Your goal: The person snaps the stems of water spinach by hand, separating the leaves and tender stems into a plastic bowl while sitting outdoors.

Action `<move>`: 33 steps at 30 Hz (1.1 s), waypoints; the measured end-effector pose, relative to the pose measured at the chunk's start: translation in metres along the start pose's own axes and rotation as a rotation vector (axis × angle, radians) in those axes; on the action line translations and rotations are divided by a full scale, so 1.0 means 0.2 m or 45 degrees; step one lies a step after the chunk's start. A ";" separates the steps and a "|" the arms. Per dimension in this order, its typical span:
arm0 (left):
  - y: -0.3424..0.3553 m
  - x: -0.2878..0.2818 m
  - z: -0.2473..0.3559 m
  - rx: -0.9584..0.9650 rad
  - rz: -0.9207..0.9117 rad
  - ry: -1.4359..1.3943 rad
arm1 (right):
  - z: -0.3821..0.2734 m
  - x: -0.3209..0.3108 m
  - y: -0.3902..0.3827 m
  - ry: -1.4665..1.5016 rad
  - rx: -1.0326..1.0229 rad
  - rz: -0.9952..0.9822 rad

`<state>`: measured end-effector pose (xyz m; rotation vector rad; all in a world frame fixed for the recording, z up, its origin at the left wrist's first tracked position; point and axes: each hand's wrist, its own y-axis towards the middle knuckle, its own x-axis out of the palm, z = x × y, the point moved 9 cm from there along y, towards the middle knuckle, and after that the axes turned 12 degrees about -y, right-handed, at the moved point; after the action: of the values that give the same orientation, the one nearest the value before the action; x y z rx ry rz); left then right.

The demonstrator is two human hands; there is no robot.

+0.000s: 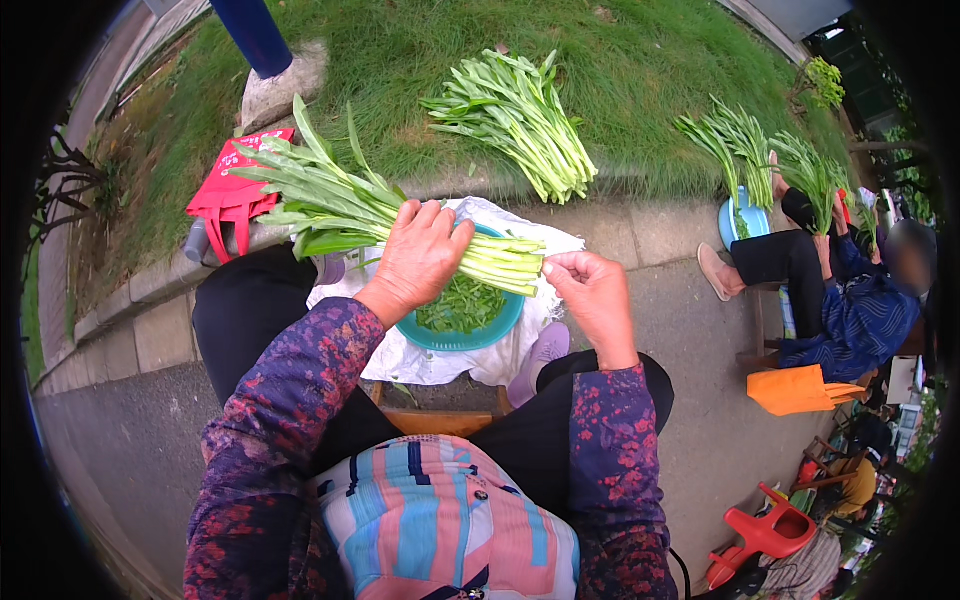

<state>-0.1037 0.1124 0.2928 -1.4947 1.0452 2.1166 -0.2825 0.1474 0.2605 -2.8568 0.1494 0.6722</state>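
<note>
My left hand (422, 250) is wrapped round a thick bunch of leafy green stalks (340, 198). The long leaves fan out to the upper left, and the pale stem ends point right. At those ends my right hand (592, 298) has thumb and forefinger pinched together; what lies between them, if anything, is too small to make out. Below the bunch sits a teal plastic basin (462, 340) between my knees, partly hidden by the stalks. Torn green leaf pieces (468, 305) lie inside it. A white plastic sheet (375, 335) is spread under the basin.
Another pile of stalks (520, 125) lies on the grass past the kerb. A red bag (232, 190) rests at left beside a blue post (250, 35). To the right a seated person (850, 310) handles similar greens by a blue basin (745, 220); an orange bag (795, 392) and red plastic seat (770, 530) are nearer.
</note>
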 end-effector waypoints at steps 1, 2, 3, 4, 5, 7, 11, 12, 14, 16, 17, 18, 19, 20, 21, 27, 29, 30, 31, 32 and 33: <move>0.00 0.00 0.00 0.014 -0.001 0.001 | -0.02 0.00 -0.01 -0.049 -0.025 0.006; -0.01 -0.01 0.00 0.028 -0.002 0.002 | -0.04 0.01 -0.01 -0.099 -0.050 0.013; 0.00 -0.01 0.00 0.028 -0.019 0.015 | -0.04 0.01 -0.01 -0.151 -0.073 0.024; 0.00 -0.02 -0.01 0.029 -0.037 0.028 | -0.05 0.02 -0.02 -0.203 -0.096 0.035; 0.00 -0.02 -0.01 0.029 -0.054 0.040 | -0.05 0.03 -0.02 -0.255 -0.118 0.047; 0.00 -0.02 -0.02 0.004 -0.046 0.034 | -0.07 0.05 -0.02 -0.416 -0.234 0.119; 0.00 -0.02 -0.04 -0.012 -0.002 0.041 | -0.10 0.10 -0.04 -0.713 -0.340 0.202; 0.00 -0.02 -0.04 -0.025 0.002 0.045 | -0.10 0.10 -0.04 -0.736 -0.353 0.227; 0.00 -0.02 -0.05 -0.050 0.011 0.052 | -0.08 0.11 -0.03 -0.660 -0.295 0.178; 0.00 -0.01 -0.04 -0.057 0.005 0.042 | 0.00 0.13 0.00 -0.517 -0.204 0.082; 0.00 0.00 -0.04 -0.061 0.002 0.037 | 0.09 0.15 0.02 -0.410 -0.144 0.009; -0.01 0.00 -0.03 -0.049 0.010 0.040 | 0.12 0.17 0.03 -0.303 -0.077 -0.064; -0.01 -0.01 -0.03 -0.037 0.017 0.044 | 0.15 0.18 0.04 -0.187 0.014 -0.111; -0.01 -0.01 -0.02 -0.026 0.025 0.047 | 0.17 0.18 0.04 -0.070 0.106 -0.156; -0.01 -0.01 -0.02 -0.018 0.031 0.048 | 0.18 0.19 0.04 0.049 0.198 -0.201; -0.01 0.00 -0.02 -0.017 -0.009 0.066 | 0.19 0.19 0.05 0.195 0.215 -0.185; -0.01 0.00 -0.01 -0.012 0.004 0.066 | 0.19 0.18 0.06 0.200 0.194 -0.118; -0.01 0.00 -0.01 -0.010 0.013 0.067 | 0.20 0.18 0.07 0.199 0.174 -0.076; -0.01 0.00 -0.01 -0.011 0.027 0.069 | 0.20 0.17 0.08 0.198 0.154 -0.034; -0.01 0.00 -0.01 -0.012 0.040 0.070 | 0.20 0.15 0.08 0.223 0.157 0.006; -0.01 0.00 -0.01 -0.014 0.054 0.075 | 0.18 0.14 0.08 0.249 0.158 0.044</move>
<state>-0.1009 0.1123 0.2924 -1.5620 1.0968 2.1221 -0.2744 0.1383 0.2141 -2.8005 0.2603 0.3739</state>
